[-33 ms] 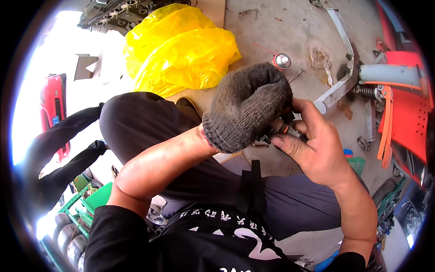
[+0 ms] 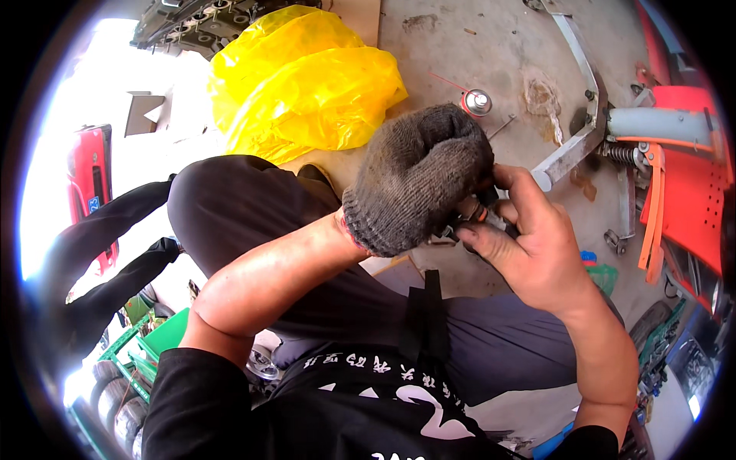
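Observation:
My left hand wears a grey knitted glove with dark soiling. It is closed in a curl, and its fingertips are hidden behind the glove's back. Bare and smudged, my right hand pinches a small dark mechanical part between thumb and fingers. An orange band and some metallic bits show on that part. The two hands meet around it, above my lap, and the glove hides much of its far side. Its exact kind cannot be made out.
A yellow plastic sheet lies crumpled ahead on the floor. Beyond my hands stands a spray can with a red straw. Grey metal legs and red-orange equipment are at the right. An engine-like metal block sits far left.

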{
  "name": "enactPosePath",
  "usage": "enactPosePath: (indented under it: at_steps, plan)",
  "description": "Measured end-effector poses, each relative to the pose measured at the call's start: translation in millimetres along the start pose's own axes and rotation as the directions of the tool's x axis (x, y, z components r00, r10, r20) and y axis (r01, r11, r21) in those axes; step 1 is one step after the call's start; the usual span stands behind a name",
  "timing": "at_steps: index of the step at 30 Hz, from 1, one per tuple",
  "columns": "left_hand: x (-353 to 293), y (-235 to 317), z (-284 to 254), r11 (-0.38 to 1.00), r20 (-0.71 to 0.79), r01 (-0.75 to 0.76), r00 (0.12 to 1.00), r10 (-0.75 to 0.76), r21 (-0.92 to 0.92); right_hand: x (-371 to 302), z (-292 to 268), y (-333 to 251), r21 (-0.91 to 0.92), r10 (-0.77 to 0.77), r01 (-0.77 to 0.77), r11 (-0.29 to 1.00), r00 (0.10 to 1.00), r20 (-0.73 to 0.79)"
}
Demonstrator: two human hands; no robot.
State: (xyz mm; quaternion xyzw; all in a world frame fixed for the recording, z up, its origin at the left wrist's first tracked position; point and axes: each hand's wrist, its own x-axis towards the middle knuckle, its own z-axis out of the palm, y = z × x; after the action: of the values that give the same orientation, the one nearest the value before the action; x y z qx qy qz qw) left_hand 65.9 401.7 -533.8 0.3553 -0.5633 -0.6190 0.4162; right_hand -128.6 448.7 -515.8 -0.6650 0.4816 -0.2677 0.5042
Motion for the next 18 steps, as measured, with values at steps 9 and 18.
enactPosePath:
  at_steps: [9, 18]
  plan:
    - [-17, 23, -17, 0.978, 0.352, -0.194, 0.913, 0.208, -0.075, 1, -22, -33, -0.425, -0.186, 0.226, 0.877, 0.973, 0.133]
    - [-45, -5, -34, 0.987, 0.571, -0.097, 0.807, 0.155, -0.131, -6, 0, -13, -0.392, -0.312, 0.459, 0.797, 0.869, 0.384]
